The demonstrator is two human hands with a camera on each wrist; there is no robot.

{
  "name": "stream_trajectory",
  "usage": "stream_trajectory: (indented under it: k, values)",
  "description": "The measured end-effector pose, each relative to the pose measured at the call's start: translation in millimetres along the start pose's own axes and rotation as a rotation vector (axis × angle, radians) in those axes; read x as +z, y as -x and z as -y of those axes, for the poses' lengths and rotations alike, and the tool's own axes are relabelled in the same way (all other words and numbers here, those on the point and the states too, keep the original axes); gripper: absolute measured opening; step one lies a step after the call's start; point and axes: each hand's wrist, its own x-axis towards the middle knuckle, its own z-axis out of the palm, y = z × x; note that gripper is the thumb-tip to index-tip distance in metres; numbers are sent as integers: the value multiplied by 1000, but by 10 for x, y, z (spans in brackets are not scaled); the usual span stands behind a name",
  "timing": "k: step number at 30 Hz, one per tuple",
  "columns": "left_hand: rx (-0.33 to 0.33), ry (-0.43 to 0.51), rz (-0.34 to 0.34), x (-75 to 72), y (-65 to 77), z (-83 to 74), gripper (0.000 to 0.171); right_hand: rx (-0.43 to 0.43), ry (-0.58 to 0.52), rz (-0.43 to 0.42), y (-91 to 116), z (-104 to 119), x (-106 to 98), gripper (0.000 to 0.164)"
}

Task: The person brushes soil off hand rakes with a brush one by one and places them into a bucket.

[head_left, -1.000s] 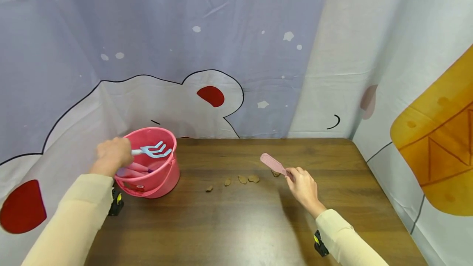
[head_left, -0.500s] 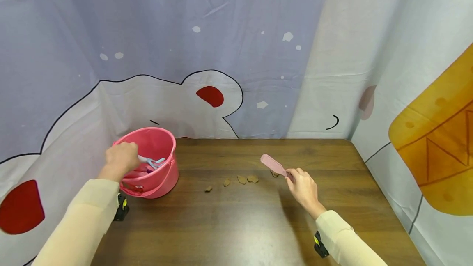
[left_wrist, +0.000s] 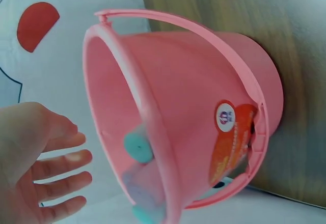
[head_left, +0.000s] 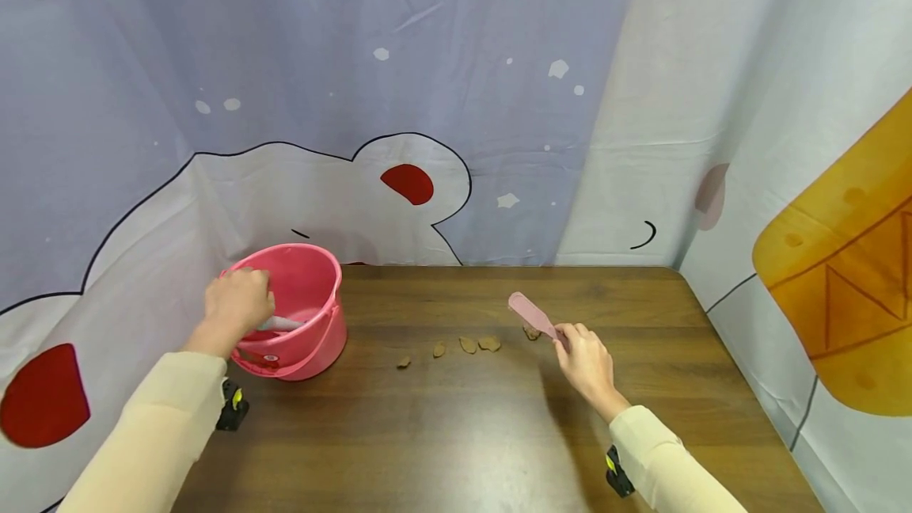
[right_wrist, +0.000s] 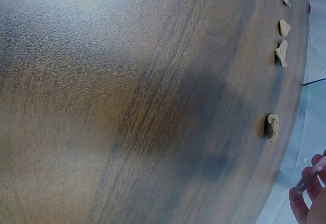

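Note:
A pink bucket (head_left: 329,343) stands on the table at the left. Over its near left rim is my left hand (head_left: 238,303); in the left wrist view its fingers (left_wrist: 66,186) are spread, holding nothing, just outside the bucket's mouth. Tool handles with teal ends (left_wrist: 138,145) lean inside the bucket, and a pale one (head_left: 281,324) shows below my hand in the head view. My right hand (head_left: 586,356) grips a pink paddle-shaped tool (head_left: 530,313) by its narrow end, above the table. Below the tool lies a brown, curled dry leaf (head_left: 531,332).
Several more dry leaves (head_left: 488,343) lie in a loose row across the wooden table (head_left: 456,418), between the bucket and my right hand. A printed curtain (head_left: 399,101) hangs along the back and the sides. The bucket's handle (left_wrist: 244,68) hangs down its outer side.
My left hand has lowered a light-blue toy garden fork into the bucket and let it go. The right hand has barely moved; its pink tool tilts slightly differently.

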Motion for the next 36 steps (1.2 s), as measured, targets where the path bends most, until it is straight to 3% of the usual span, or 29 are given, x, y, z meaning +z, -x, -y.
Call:
stream_trajectory:
  k: [10, 20, 24, 36]
  values:
    - [43, 11, -75, -110, -19, -167, 16, 10, 9, -45, -13, 21, -19, 10]
    - [104, 24, -90, -134, 5, -393, 29, 79, 12, 7, 1, -11, 5, 17]
    - [135, 26, -131, -98, 28, -493, 31, 117, 2, 15, 21, -27, 12, 18]
    - [252, 44, -271, 156, 68, -860, 17, 241, -19, 30, 100, -131, 14, 22]
